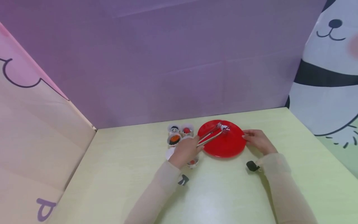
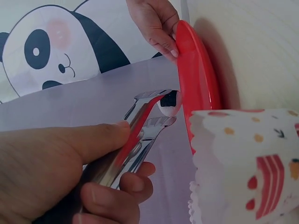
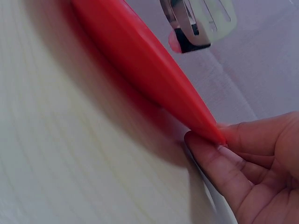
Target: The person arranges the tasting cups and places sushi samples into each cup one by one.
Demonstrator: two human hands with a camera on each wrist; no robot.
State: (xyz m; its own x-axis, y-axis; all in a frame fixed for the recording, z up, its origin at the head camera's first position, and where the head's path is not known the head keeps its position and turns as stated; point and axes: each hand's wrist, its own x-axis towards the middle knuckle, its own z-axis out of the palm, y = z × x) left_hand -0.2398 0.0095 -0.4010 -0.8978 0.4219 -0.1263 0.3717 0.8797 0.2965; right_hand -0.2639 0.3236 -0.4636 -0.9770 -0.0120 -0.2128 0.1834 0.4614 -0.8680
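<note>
My left hand (image 1: 185,151) grips a pair of metal tongs (image 1: 210,138), whose slotted ends reach over the red plate (image 1: 223,147). Between those ends sits a small white piece with a black band (image 2: 169,102), like a toy rice ball, close over the plate's surface. My right hand (image 1: 259,141) pinches the plate's right rim between thumb and fingers, as the right wrist view shows from the side. Below my left hand in the left wrist view stands a paper cup (image 2: 247,154) with a scalloped rim and printed cake pictures.
Several paper cups stand in a cluster left of the plate, one holding an orange-topped piece (image 1: 174,138), another a red one (image 1: 186,130); my left hand covers part of them. The pale table (image 1: 126,165) ends at a purple backdrop (image 1: 167,77) just behind.
</note>
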